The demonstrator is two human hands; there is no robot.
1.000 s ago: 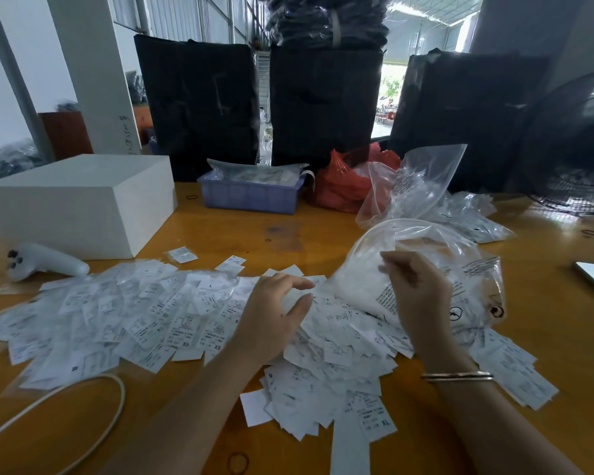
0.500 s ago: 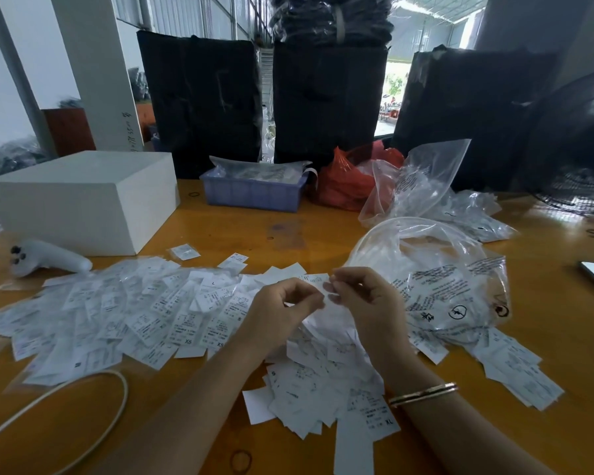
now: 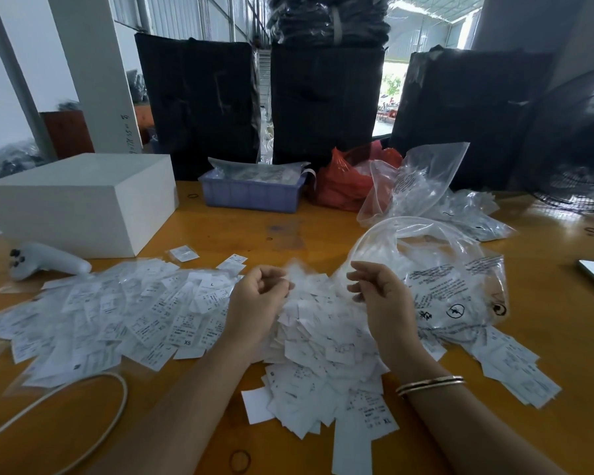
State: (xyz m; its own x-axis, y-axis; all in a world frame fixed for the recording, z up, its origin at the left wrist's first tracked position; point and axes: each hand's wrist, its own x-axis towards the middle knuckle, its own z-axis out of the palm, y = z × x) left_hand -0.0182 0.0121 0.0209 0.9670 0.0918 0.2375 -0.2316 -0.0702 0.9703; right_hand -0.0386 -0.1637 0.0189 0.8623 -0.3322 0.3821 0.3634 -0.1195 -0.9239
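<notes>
While the left hand (image 3: 258, 299) and right hand (image 3: 383, 299) hover curled over the near-centre pile of labels (image 3: 323, 344), their grip too blurred to tell, the sorting seems far from done: heaps lie loose left of the clear bag (image 3: 453, 296).

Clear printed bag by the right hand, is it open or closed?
Open: the clear printed bag shows its rim arched in a wide loop beside the right hand.

Size labels (image 3: 323, 341) lie heaped across the bench (image 3: 220, 234). A controller (image 3: 45, 262) lies behind their left end, with a box (image 3: 79, 200) behind it. A tray (image 3: 251, 195) stands at centre rear. A plastic bag (image 3: 453, 293) rests on the labels' right end, and a cable (image 3: 83, 399) loops before their left.
</notes>
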